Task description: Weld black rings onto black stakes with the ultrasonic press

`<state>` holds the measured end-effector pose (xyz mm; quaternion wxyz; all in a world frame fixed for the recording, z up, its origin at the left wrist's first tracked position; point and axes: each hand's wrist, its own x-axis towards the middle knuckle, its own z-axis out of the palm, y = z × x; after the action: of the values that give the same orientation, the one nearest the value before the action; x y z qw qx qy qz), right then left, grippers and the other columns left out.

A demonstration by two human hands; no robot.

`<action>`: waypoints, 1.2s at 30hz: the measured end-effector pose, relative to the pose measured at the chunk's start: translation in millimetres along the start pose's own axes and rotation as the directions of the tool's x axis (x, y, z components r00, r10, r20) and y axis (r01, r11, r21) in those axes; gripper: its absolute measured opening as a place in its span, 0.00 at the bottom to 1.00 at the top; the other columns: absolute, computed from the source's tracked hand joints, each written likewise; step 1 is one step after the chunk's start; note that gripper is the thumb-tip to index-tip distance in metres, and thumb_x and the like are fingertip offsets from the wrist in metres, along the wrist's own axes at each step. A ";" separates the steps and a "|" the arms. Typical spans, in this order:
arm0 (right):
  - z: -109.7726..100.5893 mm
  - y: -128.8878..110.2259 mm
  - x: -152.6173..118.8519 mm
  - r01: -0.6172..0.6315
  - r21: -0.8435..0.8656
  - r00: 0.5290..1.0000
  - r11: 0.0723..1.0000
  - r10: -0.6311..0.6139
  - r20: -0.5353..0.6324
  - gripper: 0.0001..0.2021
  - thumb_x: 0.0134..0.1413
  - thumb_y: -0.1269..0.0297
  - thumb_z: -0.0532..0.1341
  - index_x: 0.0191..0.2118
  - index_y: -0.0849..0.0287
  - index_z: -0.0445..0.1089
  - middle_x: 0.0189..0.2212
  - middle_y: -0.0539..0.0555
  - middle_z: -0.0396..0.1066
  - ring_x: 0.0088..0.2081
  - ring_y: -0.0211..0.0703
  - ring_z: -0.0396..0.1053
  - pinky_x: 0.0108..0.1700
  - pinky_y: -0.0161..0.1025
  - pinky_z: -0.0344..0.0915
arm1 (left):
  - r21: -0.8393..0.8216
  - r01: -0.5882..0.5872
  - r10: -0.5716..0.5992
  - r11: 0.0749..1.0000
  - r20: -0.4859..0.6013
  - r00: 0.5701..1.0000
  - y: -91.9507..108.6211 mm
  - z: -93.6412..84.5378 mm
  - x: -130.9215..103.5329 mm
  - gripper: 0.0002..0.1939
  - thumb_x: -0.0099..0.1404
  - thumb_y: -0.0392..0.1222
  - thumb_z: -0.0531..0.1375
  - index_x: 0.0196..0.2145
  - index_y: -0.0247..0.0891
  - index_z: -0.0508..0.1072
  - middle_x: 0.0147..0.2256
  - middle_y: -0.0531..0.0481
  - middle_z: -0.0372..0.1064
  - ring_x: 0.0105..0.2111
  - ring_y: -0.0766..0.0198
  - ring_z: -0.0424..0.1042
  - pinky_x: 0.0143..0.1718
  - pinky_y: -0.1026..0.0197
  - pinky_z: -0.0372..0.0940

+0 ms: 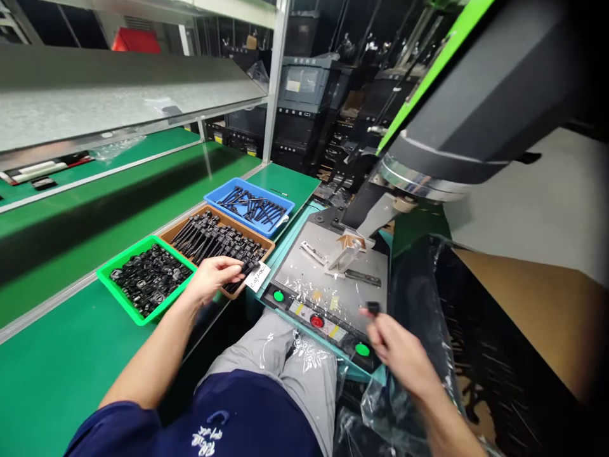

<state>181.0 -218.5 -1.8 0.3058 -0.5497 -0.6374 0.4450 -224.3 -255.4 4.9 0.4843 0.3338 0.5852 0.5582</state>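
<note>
Two bare hands are working at the bench (61, 355), above the person's grey-trousered lap. The right hand (394, 346) is pinching a small black piece (373, 308) in its grip; motion is blurring it, and its long axis cannot be told. The piece is showing just beyond the fingertips, over the near right part of the metal plate (297, 273) and beyond the green button (362, 350). From that grip, the pale fixture (342, 259) is lying ahead and to the left, the piece being apart from it. Of the two, the right hand is sitting nearer the fixture.

The left hand (212, 279) is reaching to the near right end of the brown tray (240, 223), beside a white label (257, 277). Its thumb and forefinger are closing together at the black stems (204, 244); whether they are pinching one cannot be told. Many stems are running lengthwise from near left to far right, their block-shaped ends mostly pointing far right. The green tray (118, 299) is standing left of the brown one, and the blue tray (266, 192) is standing beyond it. Farther off, stacked crates (304, 86) are filling the background.
</note>
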 end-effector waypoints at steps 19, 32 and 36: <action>126.1 -14.8 -14.5 0.005 0.311 0.997 0.950 -0.029 0.072 0.19 0.60 0.46 0.54 0.30 0.56 0.65 0.21 0.47 0.64 0.17 0.34 0.56 0.19 0.33 0.55 | -0.295 0.056 0.016 0.954 0.238 0.971 -71.2 129.2 -23.6 0.14 0.49 0.43 0.71 0.35 0.37 0.80 0.43 0.42 0.77 0.45 0.54 0.74 0.51 0.51 0.66; 122.9 -17.8 -10.3 0.272 -0.092 0.949 0.958 -0.283 -0.139 0.14 0.65 0.57 0.51 0.35 0.57 0.70 0.29 0.55 0.69 0.33 0.46 0.66 0.38 0.40 0.61 | -0.227 0.039 0.044 0.973 0.348 0.936 -68.7 127.6 -11.9 0.10 0.51 0.44 0.70 0.31 0.37 0.79 0.46 0.43 0.75 0.46 0.55 0.73 0.48 0.54 0.67; 122.1 -9.4 -7.9 0.134 0.138 0.991 0.981 -0.132 -0.029 0.17 0.64 0.51 0.52 0.29 0.56 0.66 0.22 0.49 0.63 0.23 0.40 0.60 0.27 0.37 0.57 | -0.197 0.033 0.049 0.980 0.398 0.916 -67.6 125.7 -8.0 0.11 0.52 0.45 0.70 0.32 0.37 0.79 0.43 0.44 0.76 0.43 0.55 0.74 0.44 0.54 0.69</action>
<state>71.3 -254.4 -43.4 0.3788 -0.4876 -0.6370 0.4614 -93.6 -231.7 -48.0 0.6226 0.3933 0.4130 0.5358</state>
